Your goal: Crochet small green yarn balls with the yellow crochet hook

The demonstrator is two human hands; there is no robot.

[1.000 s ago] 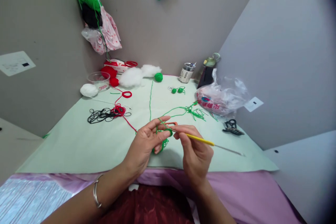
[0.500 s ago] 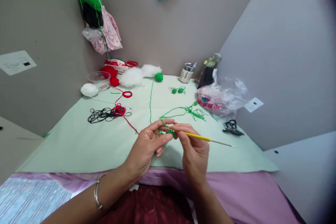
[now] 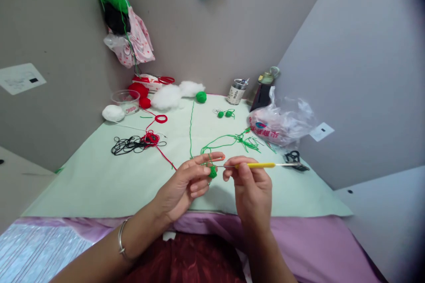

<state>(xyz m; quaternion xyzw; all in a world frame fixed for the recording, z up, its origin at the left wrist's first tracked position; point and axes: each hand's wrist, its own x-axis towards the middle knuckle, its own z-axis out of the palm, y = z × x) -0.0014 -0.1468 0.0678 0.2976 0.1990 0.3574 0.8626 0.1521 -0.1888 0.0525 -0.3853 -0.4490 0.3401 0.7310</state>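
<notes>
Between thumb and fingers, my left hand (image 3: 186, 182) pinches a small green crochet piece (image 3: 213, 172). Green yarn (image 3: 210, 156) passes over its raised index finger, which has an orange-red tip. My right hand (image 3: 253, 185) is closed around the yellow grip of a crochet hook (image 3: 260, 165). One thin metal end of the hook points left and meets the green piece; the other sticks out to the right. From my left hand, a green strand (image 3: 190, 128) runs up the table to a green yarn ball (image 3: 201, 97).
Tangled black cord (image 3: 128, 146) and red yarn (image 3: 151, 138) lie left of my hands. White stuffing (image 3: 167, 97), a clear tub (image 3: 128, 109) and a tin of pens (image 3: 237, 93) stand farther back. On the right are a plastic bag (image 3: 282, 124), green yarn ends (image 3: 249, 143) and a black hair claw (image 3: 294, 159).
My right hand has shifted right with the hook, which is now more level and drawn away from my left fingers. The green piece shows more clearly in my left hand.
</notes>
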